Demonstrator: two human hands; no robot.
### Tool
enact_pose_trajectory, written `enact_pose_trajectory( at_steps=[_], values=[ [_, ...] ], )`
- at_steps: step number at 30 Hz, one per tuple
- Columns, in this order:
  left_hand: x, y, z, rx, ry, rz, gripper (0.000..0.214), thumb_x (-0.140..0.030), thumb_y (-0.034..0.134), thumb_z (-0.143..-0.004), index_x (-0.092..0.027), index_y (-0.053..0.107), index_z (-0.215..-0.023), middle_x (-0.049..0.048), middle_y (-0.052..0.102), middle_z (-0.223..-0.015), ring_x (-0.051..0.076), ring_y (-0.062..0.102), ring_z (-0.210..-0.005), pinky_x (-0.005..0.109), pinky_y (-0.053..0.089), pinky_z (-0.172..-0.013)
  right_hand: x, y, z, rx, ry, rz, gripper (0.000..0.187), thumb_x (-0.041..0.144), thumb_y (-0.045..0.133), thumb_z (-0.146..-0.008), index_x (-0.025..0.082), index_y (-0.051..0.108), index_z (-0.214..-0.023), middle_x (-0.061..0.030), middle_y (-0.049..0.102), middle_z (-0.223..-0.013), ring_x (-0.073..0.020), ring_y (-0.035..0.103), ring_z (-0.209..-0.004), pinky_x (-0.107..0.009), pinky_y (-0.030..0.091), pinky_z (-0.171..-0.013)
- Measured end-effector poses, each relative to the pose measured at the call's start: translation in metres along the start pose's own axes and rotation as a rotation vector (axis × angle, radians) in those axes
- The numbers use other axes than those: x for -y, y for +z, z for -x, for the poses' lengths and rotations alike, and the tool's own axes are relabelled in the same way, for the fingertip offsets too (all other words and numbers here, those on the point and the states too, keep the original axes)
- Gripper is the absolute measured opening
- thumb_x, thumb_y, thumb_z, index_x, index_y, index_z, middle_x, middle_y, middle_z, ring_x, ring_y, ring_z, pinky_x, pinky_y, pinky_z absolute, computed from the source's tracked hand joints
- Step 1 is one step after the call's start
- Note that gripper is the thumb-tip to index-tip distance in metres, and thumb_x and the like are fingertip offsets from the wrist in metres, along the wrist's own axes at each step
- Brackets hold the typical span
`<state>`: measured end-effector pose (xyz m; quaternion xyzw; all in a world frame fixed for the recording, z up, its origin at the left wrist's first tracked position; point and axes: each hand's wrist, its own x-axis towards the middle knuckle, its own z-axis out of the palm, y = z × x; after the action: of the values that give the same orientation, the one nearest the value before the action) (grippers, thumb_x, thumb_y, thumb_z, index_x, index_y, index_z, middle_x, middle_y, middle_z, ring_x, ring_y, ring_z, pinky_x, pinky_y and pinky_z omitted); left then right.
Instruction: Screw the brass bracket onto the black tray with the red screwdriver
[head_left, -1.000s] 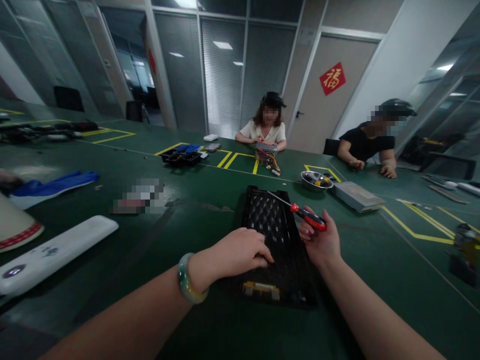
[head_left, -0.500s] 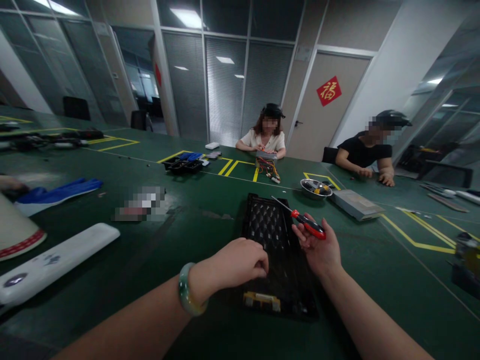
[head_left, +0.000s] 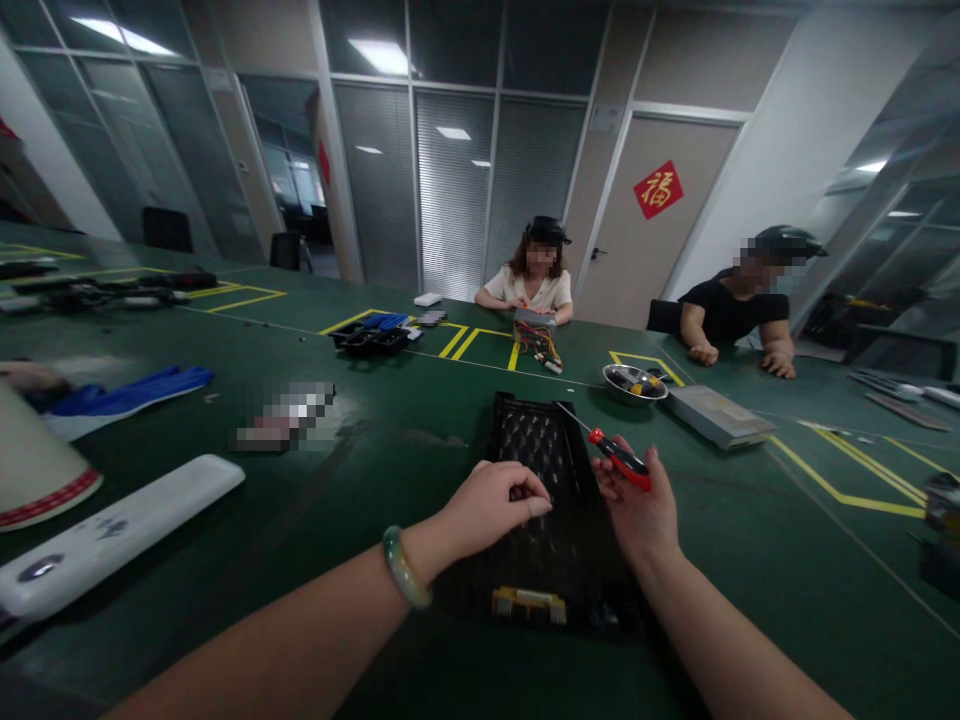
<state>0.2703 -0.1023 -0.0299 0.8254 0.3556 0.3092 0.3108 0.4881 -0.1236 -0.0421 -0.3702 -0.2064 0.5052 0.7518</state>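
A long black plastic casing (head_left: pixel 562 545) with a quilted-looking far section lies in front of me, with a yellowish connector piece (head_left: pixel 529 604) at its near end. Over the casing's middle hovers my left hand (head_left: pixel 499 505), thumb and fingers pinched together; whatever is between the tips is too small to make out. A green bangle (head_left: pixel 405 568) circles that wrist. My right hand (head_left: pixel 646 505), palm turned up at the casing's right edge, holds a screwdriver (head_left: pixel 622 458) by its red and black handle. The shaft points up and left across the casing's far right corner.
Beyond the casing stand a metal bowl (head_left: pixel 634 384) of small parts and a grey box (head_left: pixel 718 415). To the left are a white elongated device (head_left: pixel 120 525), a blue glove (head_left: pixel 135 390) and a black tray (head_left: pixel 371 338). Two people (head_left: pixel 536 275) sit across the green table.
My left hand has shifted slightly right and up over the casing, its pinched fingertips now showing. The screwdriver has stayed in my right hand, dipping slightly. The view has tilted a little.
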Motion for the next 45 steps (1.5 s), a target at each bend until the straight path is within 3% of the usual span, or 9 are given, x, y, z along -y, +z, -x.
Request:
enact_pose_trajectory(
  at_steps=[3,12,17,24,30,33,38,41,45],
  values=[
    [0.006,0.001,-0.009,-0.059,0.016,0.029,0.012,-0.034,0.068,-0.084,-0.024,0.073,-0.087,-0.0019,0.073,-0.093,0.018,0.065,-0.09,0.031,0.042,-0.092,-0.001,0.0,-0.006,0.019,-0.026,-0.028,0.049,0.055,0.066,-0.08,0.016,0.066,-0.11,-0.0036,0.067,-0.069,-0.0187,0.066,-0.075,-0.02,0.045,-0.052],
    [0.014,-0.006,-0.016,-0.034,0.017,0.227,0.016,-0.033,0.065,-0.087,-0.018,0.069,-0.094,0.0013,0.071,-0.096,0.017,0.064,-0.093,0.03,0.048,-0.088,-0.004,-0.005,0.0,0.047,-0.009,-0.109,0.038,0.049,0.062,-0.082,0.018,0.066,-0.103,-0.0018,0.064,-0.064,-0.0187,0.063,-0.069,-0.025,0.051,-0.056],
    [0.016,-0.008,-0.014,-0.002,0.024,0.266,0.016,-0.031,0.066,-0.086,-0.018,0.069,-0.093,0.0013,0.071,-0.096,0.016,0.065,-0.091,0.03,0.048,-0.087,0.002,-0.006,-0.001,0.048,0.091,-0.199,0.037,0.048,0.058,-0.083,0.018,0.065,-0.104,-0.0028,0.064,-0.067,-0.0194,0.064,-0.072,-0.028,0.054,-0.06],
    [0.017,-0.012,-0.011,0.031,0.037,0.231,0.014,-0.03,0.066,-0.086,-0.018,0.069,-0.093,0.0016,0.072,-0.096,0.017,0.065,-0.092,0.031,0.047,-0.089,0.017,-0.008,0.002,0.171,0.134,-0.313,0.029,0.04,0.054,-0.084,0.022,0.063,-0.103,0.0004,0.055,-0.063,-0.0169,0.058,-0.066,-0.029,0.052,-0.06],
    [0.018,-0.014,-0.01,0.05,0.054,0.162,0.015,-0.033,0.066,-0.087,-0.019,0.07,-0.093,0.0013,0.072,-0.098,0.017,0.064,-0.095,0.033,0.046,-0.093,0.043,-0.001,0.014,0.233,0.054,-0.458,0.011,0.035,0.056,-0.081,0.024,0.055,-0.081,0.0067,0.041,-0.052,-0.013,0.051,-0.053,-0.03,0.048,-0.056],
    [0.019,-0.014,-0.009,0.063,0.063,0.173,0.016,-0.034,0.065,-0.088,-0.019,0.069,-0.094,0.0013,0.071,-0.097,0.017,0.064,-0.095,0.033,0.045,-0.095,0.067,0.002,0.022,0.262,0.002,-0.547,0.018,0.033,0.052,-0.084,0.023,0.046,-0.071,0.0079,0.037,-0.045,-0.0116,0.05,-0.048,-0.031,0.048,-0.056],
    [0.02,-0.013,-0.009,0.069,0.037,0.151,0.017,-0.034,0.065,-0.088,-0.02,0.069,-0.095,0.0023,0.071,-0.102,0.019,0.063,-0.1,0.036,0.045,-0.097,0.102,0.011,0.042,0.299,-0.147,-0.698,0.016,0.04,0.046,-0.095,0.028,0.057,-0.091,0.0112,0.044,-0.04,-0.0095,0.051,-0.038,-0.032,0.048,-0.052],
    [0.019,-0.012,-0.01,0.072,0.05,0.174,0.017,-0.034,0.065,-0.088,-0.019,0.069,-0.094,0.0027,0.071,-0.099,0.018,0.064,-0.096,0.034,0.047,-0.093,0.09,0.026,0.055,0.305,-0.068,-0.631,0.011,0.038,0.052,-0.093,0.029,0.059,-0.095,0.0094,0.054,-0.05,-0.0095,0.057,-0.047,-0.029,0.049,-0.055],
    [0.019,-0.01,-0.013,0.08,0.038,0.192,0.017,-0.034,0.065,-0.087,-0.018,0.069,-0.093,0.0027,0.071,-0.097,0.017,0.064,-0.092,0.033,0.048,-0.09,0.048,0.046,0.073,0.374,0.22,-0.197,0.026,0.044,0.058,-0.084,0.026,0.065,-0.102,0.0002,0.061,-0.067,-0.0139,0.054,-0.054,-0.028,0.043,-0.049]
  ],
)
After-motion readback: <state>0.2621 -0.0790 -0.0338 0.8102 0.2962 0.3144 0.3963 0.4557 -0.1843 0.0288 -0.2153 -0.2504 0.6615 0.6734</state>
